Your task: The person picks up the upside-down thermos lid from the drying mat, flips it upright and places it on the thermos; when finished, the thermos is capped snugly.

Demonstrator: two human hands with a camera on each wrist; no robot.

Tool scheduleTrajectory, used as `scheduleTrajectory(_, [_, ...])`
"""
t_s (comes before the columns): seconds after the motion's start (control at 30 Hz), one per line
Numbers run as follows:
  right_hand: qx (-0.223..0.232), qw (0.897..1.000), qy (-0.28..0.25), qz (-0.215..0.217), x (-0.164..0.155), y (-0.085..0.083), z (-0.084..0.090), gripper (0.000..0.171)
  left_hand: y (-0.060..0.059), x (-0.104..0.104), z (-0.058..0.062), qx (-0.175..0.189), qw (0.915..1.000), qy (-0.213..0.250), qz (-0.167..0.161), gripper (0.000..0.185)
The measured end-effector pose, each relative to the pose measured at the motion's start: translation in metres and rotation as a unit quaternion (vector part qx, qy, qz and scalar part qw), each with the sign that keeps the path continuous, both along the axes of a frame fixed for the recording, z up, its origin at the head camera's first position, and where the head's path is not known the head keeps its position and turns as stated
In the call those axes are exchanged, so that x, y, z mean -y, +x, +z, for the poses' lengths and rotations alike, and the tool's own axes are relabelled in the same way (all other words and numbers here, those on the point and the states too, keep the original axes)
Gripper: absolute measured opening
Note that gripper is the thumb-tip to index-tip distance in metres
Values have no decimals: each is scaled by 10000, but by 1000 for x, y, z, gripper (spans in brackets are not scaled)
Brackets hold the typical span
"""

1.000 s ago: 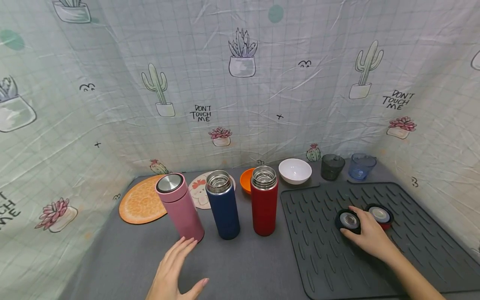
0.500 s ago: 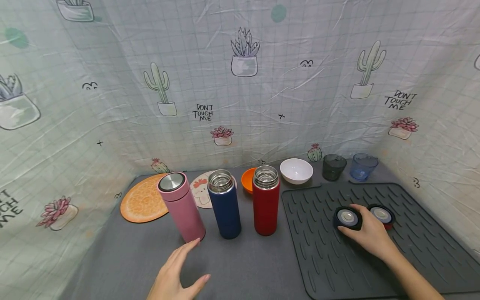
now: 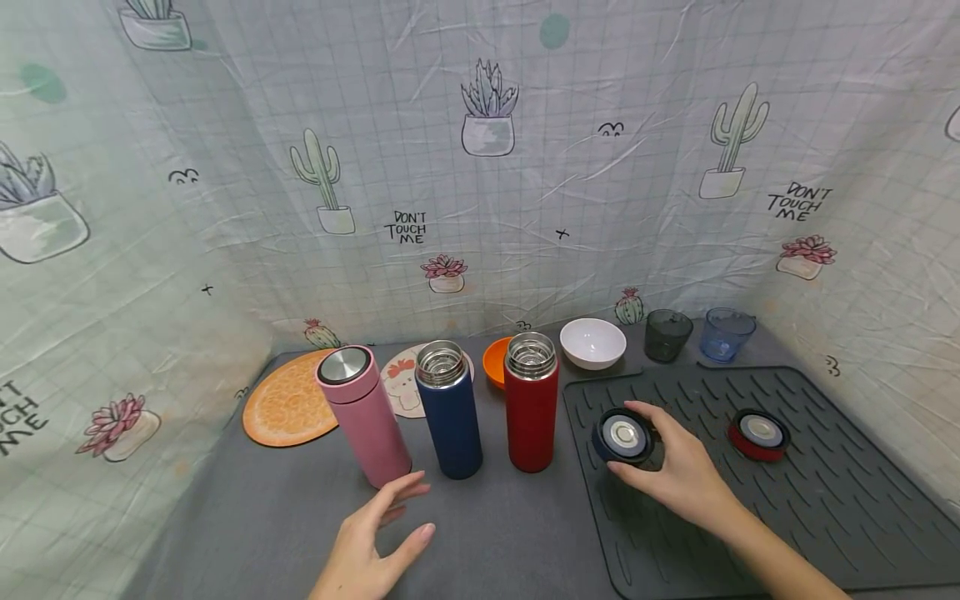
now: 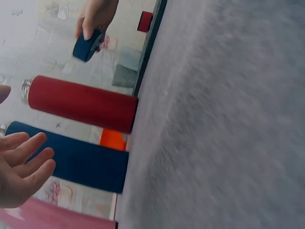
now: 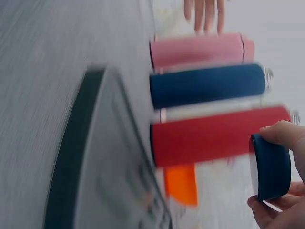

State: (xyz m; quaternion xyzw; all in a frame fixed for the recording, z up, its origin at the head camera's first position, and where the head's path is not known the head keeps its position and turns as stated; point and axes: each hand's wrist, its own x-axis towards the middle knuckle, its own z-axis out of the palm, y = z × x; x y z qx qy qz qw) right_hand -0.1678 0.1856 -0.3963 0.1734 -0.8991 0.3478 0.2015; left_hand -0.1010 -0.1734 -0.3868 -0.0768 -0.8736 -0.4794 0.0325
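My right hand (image 3: 688, 477) pinches a dark blue bottle lid (image 3: 624, 437) by its sides, thumb against fingers, its pale round inner face turned up. In the right wrist view the same lid (image 5: 272, 167) overlaps the red bottle (image 5: 214, 137). My left hand (image 3: 369, 540) hangs open with bent, spread fingers in front of the pink bottle (image 3: 371, 437), holding nothing. The pink bottle wears its steel-topped lid. Beside it stand the blue bottle (image 3: 453, 425) and the red bottle (image 3: 531, 417), both upright with bare steel mouths. A red lid (image 3: 759, 435) lies on the dark drying mat (image 3: 825, 517).
Along the back are an orange-slice placemat (image 3: 288, 408), a round chicken-print mat (image 3: 401, 387), an orange bowl (image 3: 493, 363) and a white bowl (image 3: 592, 343). A grey cup (image 3: 666, 336) and a blue cup (image 3: 726, 335) stand at the back right. A printed curtain (image 3: 375, 150) closes off the rear.
My right hand has lifted the blue lid off the mat and carried it left, away from the red lid. My left hand has shifted slightly right, toward the blue bottle.
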Motion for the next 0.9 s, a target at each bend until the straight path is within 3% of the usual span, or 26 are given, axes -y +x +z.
scheduleTrajectory(0.23, [185,9944,-273,1001,39,12,7,78,-5,-14,6,493,9926,712,-850,45])
scheduleTrajectory(0.4, [-13,9859,-314,1644,66,18,8,77,-9,-25,6,886,9831,876,-1342,46])
scheduleTrajectory(0.67, [-144,9588,-402,2808,105,24,6,72,-17,-37,6,1031,9812,941,-1331,47])
scheduleTrajectory(0.9, [-512,9405,-362,3341,128,29,5,73,-19,-37,1,973,9805,1140,-1269,35])
